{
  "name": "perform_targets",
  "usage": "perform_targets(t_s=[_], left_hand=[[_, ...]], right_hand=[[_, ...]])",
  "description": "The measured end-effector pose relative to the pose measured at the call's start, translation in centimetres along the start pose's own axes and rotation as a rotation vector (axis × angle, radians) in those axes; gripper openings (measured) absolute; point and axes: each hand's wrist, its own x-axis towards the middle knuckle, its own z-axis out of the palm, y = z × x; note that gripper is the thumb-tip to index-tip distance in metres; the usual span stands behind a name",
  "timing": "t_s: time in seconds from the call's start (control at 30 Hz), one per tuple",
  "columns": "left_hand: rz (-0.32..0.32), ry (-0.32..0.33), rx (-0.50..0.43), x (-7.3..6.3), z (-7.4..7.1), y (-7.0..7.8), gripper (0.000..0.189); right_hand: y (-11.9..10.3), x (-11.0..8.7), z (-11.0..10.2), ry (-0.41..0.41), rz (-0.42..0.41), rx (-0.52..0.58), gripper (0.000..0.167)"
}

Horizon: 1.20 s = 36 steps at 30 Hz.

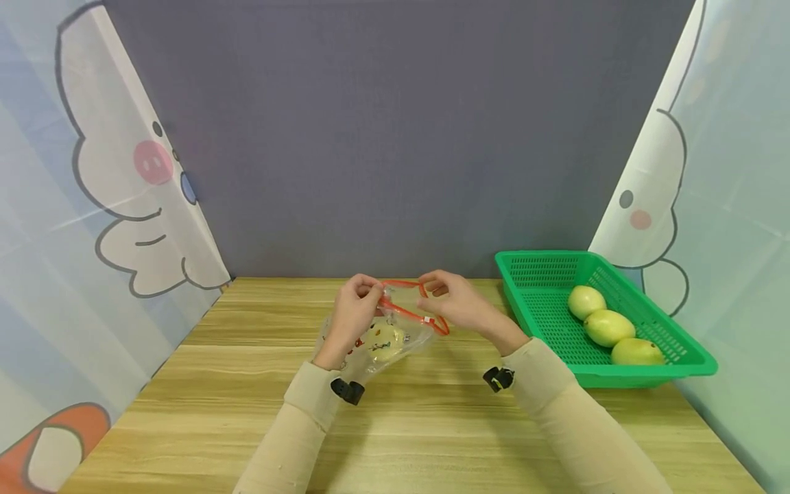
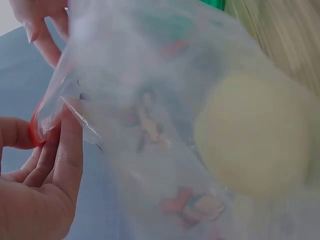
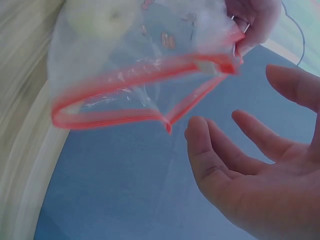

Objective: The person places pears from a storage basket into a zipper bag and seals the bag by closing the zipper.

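A clear zip bag (image 1: pixel 402 346) with a red zip edge and small printed figures hangs tilted over the wooden table. Inside it is a pale yellow round fruit (image 2: pixel 252 135), blurred through the plastic in the left wrist view. My left hand (image 1: pixel 358 307) pinches the red edge at one end of the bag's mouth between thumb and fingers. Beside the other end is my right hand (image 1: pixel 455 299), its fingers relaxed and spread. In the right wrist view, the right hand's fingers (image 3: pixel 200 140) stand apart from the red zip edge (image 3: pixel 125 77), which gapes.
A green plastic basket (image 1: pixel 607 375) stands at the table's right side, with three yellow-green oval fruits (image 1: pixel 608 328) along its right wall. Behind the wooden table (image 1: pixel 204 398) rises a dark grey panel (image 1: pixel 395 137). Cartoon-printed curtains (image 1: pixel 111 219) flank both sides.
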Motion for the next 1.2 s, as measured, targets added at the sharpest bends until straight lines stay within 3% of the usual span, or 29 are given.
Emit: perform_targets(t_s=[0.17, 0.63, 0.83, 1.2], left_hand=[[-0.006, 0.006, -0.012, 0.1, -0.3, 0.2, 0.019], [-0.050, 0.028, -0.024, 0.0, -1.0, 0.5, 0.020], [-0.065, 0.037, -0.013, 0.1, -1.6, 0.5, 0.020], [-0.007, 0.027, -0.001, 0.2, -1.9, 1.0, 0.021]], right_hand=[[-0.1, -0.2, -0.7, -0.004, 0.008, -0.048, 0.054], [-0.2, -1.3, -2.8, -0.057, 0.028, -0.316, 0.070], [0.8, -2.3, -4.3, -0.047, 0.057, -0.340, 0.072], [2.1, -3.8, -7.5, 0.004, 0.081, -0.391, 0.072]])
